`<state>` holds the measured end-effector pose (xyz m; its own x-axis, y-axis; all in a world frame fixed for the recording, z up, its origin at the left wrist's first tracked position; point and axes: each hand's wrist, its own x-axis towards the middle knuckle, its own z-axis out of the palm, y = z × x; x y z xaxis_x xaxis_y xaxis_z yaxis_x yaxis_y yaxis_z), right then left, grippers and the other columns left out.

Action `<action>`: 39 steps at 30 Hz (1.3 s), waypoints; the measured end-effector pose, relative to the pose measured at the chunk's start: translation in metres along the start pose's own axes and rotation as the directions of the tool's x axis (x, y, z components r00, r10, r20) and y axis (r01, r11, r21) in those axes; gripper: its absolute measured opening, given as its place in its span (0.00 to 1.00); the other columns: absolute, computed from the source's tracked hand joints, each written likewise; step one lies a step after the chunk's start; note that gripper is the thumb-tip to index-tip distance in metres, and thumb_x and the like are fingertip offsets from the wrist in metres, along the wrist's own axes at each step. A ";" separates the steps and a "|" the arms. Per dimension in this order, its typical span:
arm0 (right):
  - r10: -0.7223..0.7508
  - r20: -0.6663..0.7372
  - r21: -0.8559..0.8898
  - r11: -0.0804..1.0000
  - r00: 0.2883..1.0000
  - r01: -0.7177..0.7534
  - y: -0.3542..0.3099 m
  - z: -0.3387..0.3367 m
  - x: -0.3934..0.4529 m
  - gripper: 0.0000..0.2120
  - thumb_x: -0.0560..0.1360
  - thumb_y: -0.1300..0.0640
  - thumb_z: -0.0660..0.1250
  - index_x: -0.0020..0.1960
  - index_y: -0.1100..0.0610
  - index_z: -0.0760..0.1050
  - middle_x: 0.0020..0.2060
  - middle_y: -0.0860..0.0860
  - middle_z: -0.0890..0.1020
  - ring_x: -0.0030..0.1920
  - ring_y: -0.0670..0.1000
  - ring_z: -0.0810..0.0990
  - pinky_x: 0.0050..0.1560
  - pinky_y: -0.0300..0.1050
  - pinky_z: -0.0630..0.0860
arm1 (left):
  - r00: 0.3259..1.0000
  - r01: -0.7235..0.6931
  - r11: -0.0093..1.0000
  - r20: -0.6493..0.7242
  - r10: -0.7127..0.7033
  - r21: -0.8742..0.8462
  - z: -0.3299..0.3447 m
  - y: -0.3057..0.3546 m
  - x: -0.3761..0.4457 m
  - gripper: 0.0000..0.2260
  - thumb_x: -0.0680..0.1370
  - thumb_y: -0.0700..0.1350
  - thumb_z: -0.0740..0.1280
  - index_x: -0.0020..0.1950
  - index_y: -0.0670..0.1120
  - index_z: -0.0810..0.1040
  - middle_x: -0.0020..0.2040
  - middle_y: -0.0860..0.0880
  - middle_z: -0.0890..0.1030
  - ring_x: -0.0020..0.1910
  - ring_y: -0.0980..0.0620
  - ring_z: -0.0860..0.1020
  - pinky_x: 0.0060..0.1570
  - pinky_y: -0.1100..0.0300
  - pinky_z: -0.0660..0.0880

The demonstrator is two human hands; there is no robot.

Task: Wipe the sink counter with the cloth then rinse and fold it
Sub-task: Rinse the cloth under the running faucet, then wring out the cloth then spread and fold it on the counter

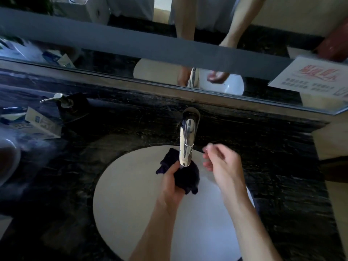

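A dark, bunched-up cloth [185,176] hangs over the white sink basin [122,194], right under the spout of the chrome faucet [187,140]. My left hand [172,182] grips the cloth from the left and below. My right hand [221,162] hovers to the right of the spout, fingers loosely curled, holding nothing and apart from the cloth. Whether water is running I cannot tell. The black marble counter [113,121] surrounds the basin.
A soap dispenser pump [62,100] stands at the back left of the counter, with a small carton [40,125] beside it. A mirror [169,53] runs along the back wall, and a printed notice [312,78] sits at its right.
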<state>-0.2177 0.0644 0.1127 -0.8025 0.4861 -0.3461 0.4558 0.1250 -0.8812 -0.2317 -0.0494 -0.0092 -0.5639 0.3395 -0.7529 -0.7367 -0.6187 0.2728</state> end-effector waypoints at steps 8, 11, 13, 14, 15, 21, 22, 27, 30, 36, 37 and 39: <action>0.105 0.217 0.072 0.990 0.971 -0.123 -0.035 0.031 0.001 0.19 0.82 0.55 0.66 0.45 0.72 0.76 0.27 0.50 0.75 0.25 0.46 0.71 0.24 0.39 0.64 | 0.998 -0.041 0.996 0.052 0.045 -0.077 -0.002 -0.006 -0.004 0.21 0.84 0.54 0.57 0.46 0.44 0.85 0.39 0.45 0.83 0.37 0.47 0.82 0.43 0.53 0.69; 0.146 0.218 0.162 0.970 0.965 -0.183 -0.029 0.034 0.002 0.17 0.82 0.56 0.66 0.45 0.72 0.75 0.28 0.51 0.74 0.25 0.47 0.68 0.22 0.38 0.61 | 0.999 -0.029 0.995 0.039 0.033 -0.101 -0.001 -0.004 -0.005 0.20 0.83 0.54 0.58 0.48 0.44 0.85 0.40 0.45 0.83 0.39 0.47 0.83 0.45 0.52 0.74; 0.161 0.233 0.159 0.967 0.959 -0.201 -0.020 0.036 0.003 0.16 0.82 0.58 0.66 0.45 0.72 0.75 0.28 0.51 0.74 0.25 0.47 0.68 0.22 0.39 0.60 | 1.000 -0.025 0.992 0.016 0.027 -0.121 -0.002 -0.001 -0.004 0.18 0.82 0.55 0.61 0.51 0.44 0.83 0.41 0.45 0.82 0.40 0.46 0.82 0.47 0.51 0.72; 0.172 0.227 0.142 0.968 0.959 -0.207 -0.016 0.039 0.002 0.15 0.81 0.58 0.67 0.45 0.71 0.76 0.28 0.51 0.75 0.25 0.47 0.68 0.22 0.39 0.60 | 1.000 -0.023 0.993 0.006 0.024 -0.116 -0.003 0.000 -0.005 0.18 0.82 0.55 0.60 0.51 0.44 0.83 0.40 0.45 0.81 0.39 0.46 0.81 0.45 0.51 0.71; 0.177 0.218 0.122 0.971 0.960 -0.206 -0.011 0.040 0.001 0.15 0.81 0.58 0.67 0.44 0.70 0.77 0.29 0.51 0.75 0.25 0.48 0.68 0.22 0.39 0.61 | 1.000 -0.020 0.994 0.005 0.020 -0.110 -0.003 0.001 -0.005 0.20 0.82 0.56 0.59 0.50 0.44 0.84 0.38 0.45 0.80 0.37 0.46 0.80 0.43 0.52 0.69; 0.111 0.111 0.254 0.957 0.988 -0.136 0.021 0.034 -0.003 0.15 0.81 0.52 0.67 0.44 0.64 0.78 0.31 0.51 0.78 0.27 0.47 0.72 0.24 0.40 0.65 | 0.999 -0.033 0.989 0.014 0.036 -0.143 -0.011 0.004 -0.013 0.23 0.82 0.56 0.60 0.63 0.39 0.80 0.50 0.40 0.82 0.46 0.42 0.80 0.52 0.50 0.71; 0.144 0.039 0.291 0.945 0.989 -0.149 0.031 0.030 -0.004 0.13 0.82 0.53 0.66 0.45 0.62 0.78 0.33 0.52 0.78 0.29 0.48 0.73 0.26 0.40 0.67 | 1.000 -0.025 0.989 -0.002 0.025 -0.143 -0.013 0.005 -0.017 0.25 0.81 0.57 0.61 0.66 0.38 0.78 0.56 0.37 0.82 0.51 0.41 0.80 0.55 0.48 0.70; 0.464 0.066 0.346 0.820 0.884 -0.456 0.086 0.025 -0.022 0.11 0.81 0.48 0.67 0.52 0.55 0.80 0.48 0.56 0.86 0.47 0.55 0.84 0.49 0.51 0.79 | 0.997 -0.059 0.975 -0.070 0.045 -0.215 -0.020 0.006 -0.043 0.21 0.83 0.53 0.61 0.66 0.39 0.78 0.62 0.35 0.81 0.59 0.38 0.80 0.58 0.43 0.74; 0.524 0.370 0.397 0.657 0.767 -0.641 0.103 0.032 -0.038 0.23 0.79 0.36 0.63 0.60 0.52 0.81 0.56 0.57 0.86 0.59 0.60 0.83 0.64 0.57 0.74 | 0.998 -0.054 0.967 -0.044 0.044 -0.248 -0.019 0.001 -0.057 0.18 0.83 0.50 0.62 0.64 0.38 0.78 0.59 0.35 0.83 0.61 0.36 0.79 0.60 0.40 0.74; 0.373 0.345 0.623 0.595 0.861 -0.507 0.107 0.033 -0.066 0.20 0.80 0.50 0.66 0.67 0.61 0.77 0.60 0.62 0.84 0.60 0.62 0.83 0.54 0.58 0.81 | 0.974 -0.224 0.972 -0.022 0.227 0.075 -0.045 -0.005 -0.074 0.18 0.82 0.46 0.65 0.69 0.40 0.75 0.65 0.35 0.80 0.64 0.36 0.79 0.65 0.37 0.74; 0.360 0.313 0.609 0.634 0.879 -0.476 0.106 0.032 -0.070 0.18 0.80 0.52 0.66 0.66 0.61 0.77 0.58 0.62 0.84 0.58 0.63 0.84 0.47 0.56 0.82 | 0.964 -0.266 0.956 0.006 0.267 0.123 -0.048 -0.005 -0.077 0.17 0.82 0.45 0.65 0.69 0.40 0.75 0.65 0.35 0.80 0.64 0.35 0.79 0.65 0.36 0.74; 0.320 0.270 0.585 0.695 0.908 -0.419 0.105 0.030 -0.080 0.15 0.80 0.56 0.67 0.64 0.62 0.77 0.57 0.63 0.85 0.56 0.64 0.85 0.41 0.54 0.82 | 0.943 -0.331 0.920 0.035 0.331 0.208 -0.051 -0.006 -0.086 0.16 0.82 0.42 0.66 0.69 0.40 0.75 0.64 0.36 0.80 0.64 0.36 0.79 0.65 0.35 0.74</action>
<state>-0.1169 0.0129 0.0384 -0.6870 0.2477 -0.6831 0.4276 -0.6223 -0.6557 -0.1600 -0.1111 0.0234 -0.7889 0.1402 -0.5983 -0.5690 -0.5345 0.6250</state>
